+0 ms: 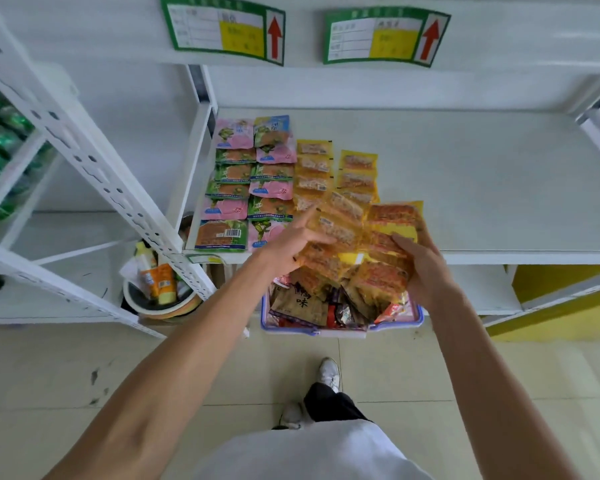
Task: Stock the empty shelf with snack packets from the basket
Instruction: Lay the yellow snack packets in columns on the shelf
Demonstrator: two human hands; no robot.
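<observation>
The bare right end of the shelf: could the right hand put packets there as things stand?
Probably yes. The right hand holds yellow packets at the shelf's front edge, and nothing lies on the white surface to its right. The upper shelf sits well above it.

Both hands, left hand and right hand, hold a fan of yellow snack packets above the basket, at the shelf edge.

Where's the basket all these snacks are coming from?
The basket sits on the floor right in front of the shelf, below both hands and the yellow packets they hold, right of a bucket.
</observation>
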